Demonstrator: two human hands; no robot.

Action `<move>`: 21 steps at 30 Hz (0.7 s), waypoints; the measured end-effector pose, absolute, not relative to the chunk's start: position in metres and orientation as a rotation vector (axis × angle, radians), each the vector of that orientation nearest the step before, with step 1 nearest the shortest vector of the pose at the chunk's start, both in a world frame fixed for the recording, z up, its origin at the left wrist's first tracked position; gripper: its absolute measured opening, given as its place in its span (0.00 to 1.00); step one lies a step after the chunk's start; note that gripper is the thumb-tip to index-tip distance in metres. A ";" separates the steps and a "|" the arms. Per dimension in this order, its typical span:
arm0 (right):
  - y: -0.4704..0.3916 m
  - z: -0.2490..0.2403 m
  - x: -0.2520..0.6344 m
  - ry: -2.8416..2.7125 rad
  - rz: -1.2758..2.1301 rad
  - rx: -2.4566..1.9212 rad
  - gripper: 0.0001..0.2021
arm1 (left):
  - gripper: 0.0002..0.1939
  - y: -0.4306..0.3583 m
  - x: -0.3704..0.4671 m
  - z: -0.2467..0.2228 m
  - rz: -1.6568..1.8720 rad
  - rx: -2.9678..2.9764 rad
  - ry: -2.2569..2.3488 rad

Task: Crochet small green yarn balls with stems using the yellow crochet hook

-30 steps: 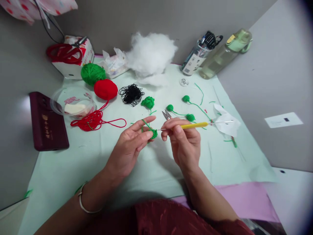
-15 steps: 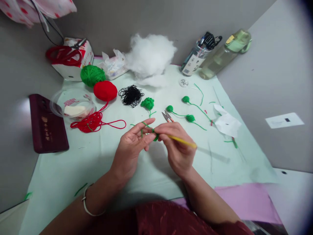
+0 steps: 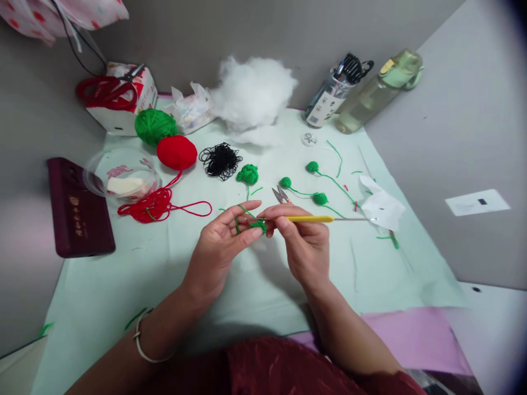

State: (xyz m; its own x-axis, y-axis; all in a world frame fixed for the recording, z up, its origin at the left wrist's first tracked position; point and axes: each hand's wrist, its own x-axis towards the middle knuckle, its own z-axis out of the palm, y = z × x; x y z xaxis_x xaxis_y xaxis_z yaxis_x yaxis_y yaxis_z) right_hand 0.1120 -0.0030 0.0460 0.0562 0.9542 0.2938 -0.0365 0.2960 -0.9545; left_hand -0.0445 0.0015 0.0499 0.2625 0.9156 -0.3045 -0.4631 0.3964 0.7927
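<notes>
My right hand [image 3: 307,241] is closed on a crochet hook [image 3: 310,219] with a yellow grip, held nearly level, its thin metal tip pointing left. That tip meets a small piece of green crochet work [image 3: 258,225]. My left hand [image 3: 224,236] pinches the crochet piece between thumb and fingers, with green yarn running over its raised fingers. Just beyond the hands lie small scissors [image 3: 281,194] and a green yarn bundle [image 3: 247,174]. Green crocheted balls with yarn tails, such as one ball [image 3: 320,198], rest to the right.
On the left are a red yarn ball [image 3: 177,152], a green yarn ball [image 3: 155,127], a clear plastic bowl [image 3: 93,178] and a dark red phone [image 3: 82,219]. Black cord [image 3: 221,161] and white stuffing [image 3: 255,93] lie behind. A bottle [image 3: 366,104] and pen holder [image 3: 327,101] stand back right.
The crochet hook has swung from slanting down rightward to nearly level, its metal end now sharp. My right hand has turned with it, and more of the green crochet piece shows.
</notes>
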 end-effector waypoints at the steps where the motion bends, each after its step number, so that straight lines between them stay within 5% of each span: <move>1: -0.003 0.045 0.112 -1.242 0.994 -0.975 0.08 | 0.20 0.001 -0.045 0.050 1.025 0.642 0.864; 21: -0.001 0.048 0.115 -1.069 1.147 -0.900 0.11 | 0.12 0.003 -0.048 0.056 0.982 0.524 0.835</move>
